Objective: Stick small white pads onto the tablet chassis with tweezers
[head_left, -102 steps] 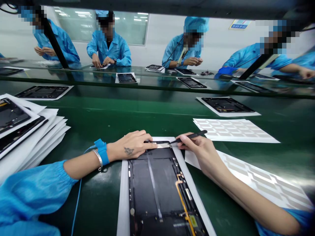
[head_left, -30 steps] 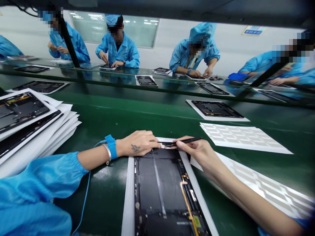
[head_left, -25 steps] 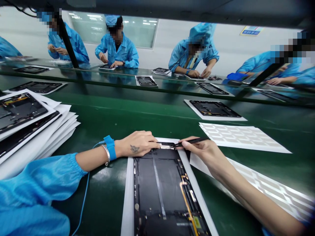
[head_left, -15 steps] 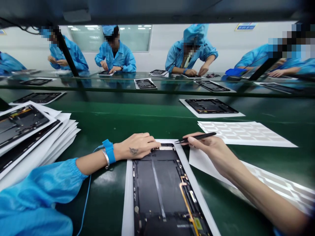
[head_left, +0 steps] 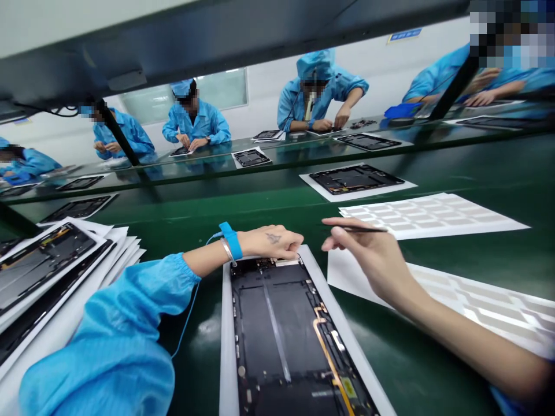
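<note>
An opened tablet [head_left: 277, 323] with dark inner parts and an orange flat cable lies on a white sheet [head_left: 318, 271] in front of me. Over its far edge, near the far right corner, is my left hand [head_left: 273, 242], fingers curled in and closed; whatever they may hold is hidden. A blue strap [head_left: 232, 240] with a cord circles that wrist. My right hand [head_left: 377, 254] holds black tweezers [head_left: 366, 229], roughly level, right of the tablet's far corner and apart from it. Their tips are hard to make out.
A stack of tablets on white sheets [head_left: 99, 266] stands at left. Sheets of grey stickers [head_left: 433, 214] lie at right, one under my right forearm. Another opened tablet [head_left: 355, 178] rests farther off. Co-workers in blue [head_left: 321, 92] sit opposite; an overhead shelf [head_left: 217, 52] crosses above.
My left hand has slid right along the tablet's far edge, its fingers curling in. The right hand has turned, and the tweezers have moved off the far corner. The view has tilted.
</note>
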`<action>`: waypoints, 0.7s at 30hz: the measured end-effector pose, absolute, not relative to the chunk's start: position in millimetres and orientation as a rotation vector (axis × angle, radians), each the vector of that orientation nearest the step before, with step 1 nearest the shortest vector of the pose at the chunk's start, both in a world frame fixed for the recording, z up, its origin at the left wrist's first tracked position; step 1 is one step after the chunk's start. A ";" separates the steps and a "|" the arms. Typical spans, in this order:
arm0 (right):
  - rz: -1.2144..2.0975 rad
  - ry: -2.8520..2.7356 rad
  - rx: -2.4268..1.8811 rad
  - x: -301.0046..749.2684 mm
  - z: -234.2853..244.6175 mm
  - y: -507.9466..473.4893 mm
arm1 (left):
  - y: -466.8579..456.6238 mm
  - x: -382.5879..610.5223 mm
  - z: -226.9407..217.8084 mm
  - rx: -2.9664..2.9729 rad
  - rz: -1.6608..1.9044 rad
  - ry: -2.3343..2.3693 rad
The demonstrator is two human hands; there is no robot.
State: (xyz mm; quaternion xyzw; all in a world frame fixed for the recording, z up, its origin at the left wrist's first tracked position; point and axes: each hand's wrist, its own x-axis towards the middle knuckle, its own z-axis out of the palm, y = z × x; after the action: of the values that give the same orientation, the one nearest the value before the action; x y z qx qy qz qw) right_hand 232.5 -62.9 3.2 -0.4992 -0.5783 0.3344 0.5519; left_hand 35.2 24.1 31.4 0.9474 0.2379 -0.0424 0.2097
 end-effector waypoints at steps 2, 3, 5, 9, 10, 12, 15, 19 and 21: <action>0.714 -1.578 -1.155 227.6 -1.6 -67.8 | 21.9 33.8 24.7 2.645 -0.007 0.670; 0.663 -1.702 -1.137 225.3 -4.9 -69.5 | 20.2 29.8 21.6 2.634 0.062 0.666; 0.545 -1.930 -1.090 221.1 -12.0 -71.5 | 16.3 16.8 16.2 2.551 0.194 0.647; 0.340 -2.221 -1.005 213.5 -23.7 -71.3 | 7.4 -14.1 8.0 2.314 0.389 0.616; 0.299 -2.281 -0.983 212.4 -25.7 -70.9 | 5.5 -19.6 6.0 2.285 0.423 0.614; 0.201 -2.382 -0.932 211.8 -28.6 -70.1 | 2.5 -26.1 2.0 2.255 0.469 0.620; 0.025 -2.438 -0.929 215.5 -29.7 -69.0 | 0.2 -28.0 -2.0 2.239 0.503 0.618; -0.041 -2.349 -1.081 220.9 -24.1 -69.7 | -0.6 -27.7 -2.2 2.210 0.495 0.624; 0.064 -2.271 -1.121 219.7 -19.2 -70.6 | -0.6 -28.7 -2.1 2.194 0.487 0.636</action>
State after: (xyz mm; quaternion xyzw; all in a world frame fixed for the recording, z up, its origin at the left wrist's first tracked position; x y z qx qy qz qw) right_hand 219.7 -70.6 -19.2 -0.4221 -0.8554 0.0242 0.2993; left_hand -28.7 -0.6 -2.1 0.8640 0.2503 0.1918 0.3924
